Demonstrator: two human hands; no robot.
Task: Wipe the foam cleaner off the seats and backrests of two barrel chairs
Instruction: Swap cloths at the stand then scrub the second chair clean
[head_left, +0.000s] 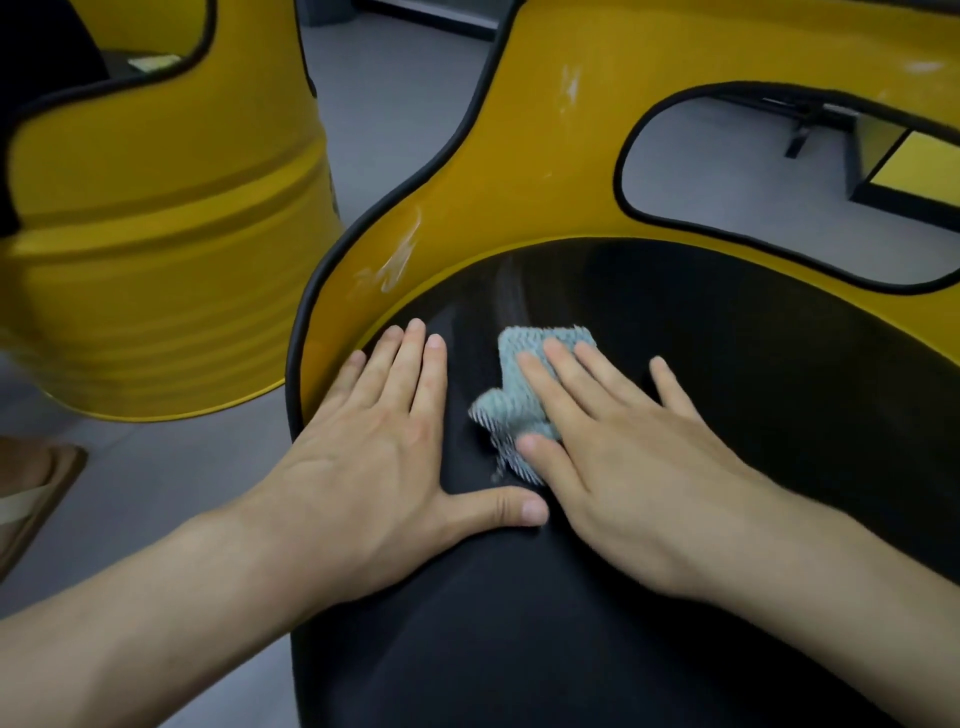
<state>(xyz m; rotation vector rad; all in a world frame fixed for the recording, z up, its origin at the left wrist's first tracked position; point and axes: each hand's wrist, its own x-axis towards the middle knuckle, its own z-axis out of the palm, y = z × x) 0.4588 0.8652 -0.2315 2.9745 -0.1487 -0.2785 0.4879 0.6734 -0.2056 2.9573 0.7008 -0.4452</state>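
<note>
flat and side by side, both hands press the black seat (623, 597): left hand (379, 457) bare, right hand (618, 457) pinning the cloth (519, 384).

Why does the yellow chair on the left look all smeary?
Head view: the left barrel chair is smeared by motion blur, and the wide lens bends it near the edge; the cloth under the right hand blurs a little too; pale sheen streaks the black seat.
</note>
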